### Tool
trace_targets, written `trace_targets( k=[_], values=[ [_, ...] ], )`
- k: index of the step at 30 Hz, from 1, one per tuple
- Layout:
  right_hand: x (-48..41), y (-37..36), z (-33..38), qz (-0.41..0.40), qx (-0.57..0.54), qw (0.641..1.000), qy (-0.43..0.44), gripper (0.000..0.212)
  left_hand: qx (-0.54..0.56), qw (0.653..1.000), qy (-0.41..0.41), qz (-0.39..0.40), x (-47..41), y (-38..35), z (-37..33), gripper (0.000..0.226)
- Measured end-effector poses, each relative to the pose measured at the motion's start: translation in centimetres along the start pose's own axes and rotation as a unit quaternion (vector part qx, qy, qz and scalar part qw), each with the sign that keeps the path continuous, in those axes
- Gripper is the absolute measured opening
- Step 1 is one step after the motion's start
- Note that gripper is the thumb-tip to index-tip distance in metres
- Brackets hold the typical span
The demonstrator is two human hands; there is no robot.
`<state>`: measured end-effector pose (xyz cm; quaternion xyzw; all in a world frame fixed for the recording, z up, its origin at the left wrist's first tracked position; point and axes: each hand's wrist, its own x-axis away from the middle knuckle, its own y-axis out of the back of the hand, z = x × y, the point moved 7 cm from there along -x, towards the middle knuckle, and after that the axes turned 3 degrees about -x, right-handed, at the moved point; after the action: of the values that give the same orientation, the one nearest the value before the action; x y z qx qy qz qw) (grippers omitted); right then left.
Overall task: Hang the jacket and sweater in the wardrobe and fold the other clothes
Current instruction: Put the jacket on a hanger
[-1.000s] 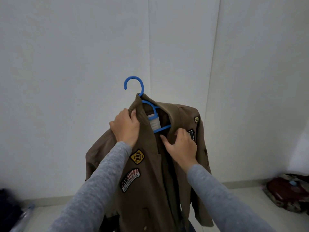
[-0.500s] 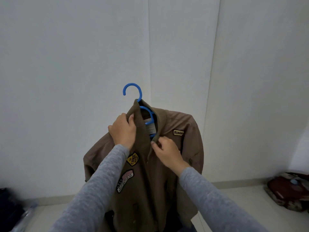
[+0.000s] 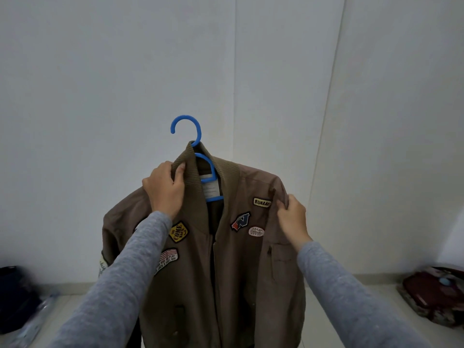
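Observation:
A brown jacket (image 3: 241,262) with sewn-on patches hangs in the air in front of me on a blue plastic hanger (image 3: 193,136). The hanger's hook sticks up free above the ribbed collar, touching nothing. My left hand (image 3: 164,189) grips the left side of the collar and holds the jacket up. My right hand (image 3: 291,217) pinches the fabric at the jacket's right shoulder, beside the "RUNAWAY" patch. The front hangs slightly apart, showing the hanger's bar and a white label inside. Both my sleeves are grey.
White wall panels (image 3: 100,96) fill the view behind the jacket. On the pale floor lie a dark red and patterned bundle (image 3: 431,300) at the right and a dark bundle with clear plastic (image 3: 17,302) at the left. No wardrobe shows.
My right hand has left the jacket's front near the collar and moved out to the right shoulder. The jacket's right side has spread out, showing more patches. My left hand keeps its grip.

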<state>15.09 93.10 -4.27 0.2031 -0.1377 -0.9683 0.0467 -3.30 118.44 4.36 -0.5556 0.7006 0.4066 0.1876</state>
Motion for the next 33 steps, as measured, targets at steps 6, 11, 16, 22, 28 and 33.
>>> trace_targets(
  k=[6,11,16,22,28,33],
  values=[
    [-0.9,1.6,1.4,0.011,-0.128,0.991,-0.045,0.022,0.037,0.999,-0.002,0.036,-0.4,1.0,1.6,0.034],
    [-2.5,1.9,2.5,0.028,-0.095,0.988,-0.116,0.012,0.067,0.996,0.005,0.051,-0.5,1.1,1.5,0.035],
    [-1.7,0.8,7.6,0.022,-0.083,0.994,0.062,0.030,0.011,0.998,-0.010,0.061,0.0,0.4,0.6,0.036],
    [1.6,-5.4,12.5,0.319,0.084,0.925,0.188,0.021,0.014,0.994,-0.047,0.094,0.8,-1.0,-0.6,0.036],
    [1.9,-7.0,11.9,0.334,0.104,0.927,0.137,0.024,0.053,0.989,-0.051,0.128,1.0,-1.5,0.9,0.030],
    [3.3,-8.6,9.0,0.321,0.078,0.941,0.078,0.021,0.051,0.983,-0.033,0.176,2.6,-3.5,3.7,0.028]
  ],
)
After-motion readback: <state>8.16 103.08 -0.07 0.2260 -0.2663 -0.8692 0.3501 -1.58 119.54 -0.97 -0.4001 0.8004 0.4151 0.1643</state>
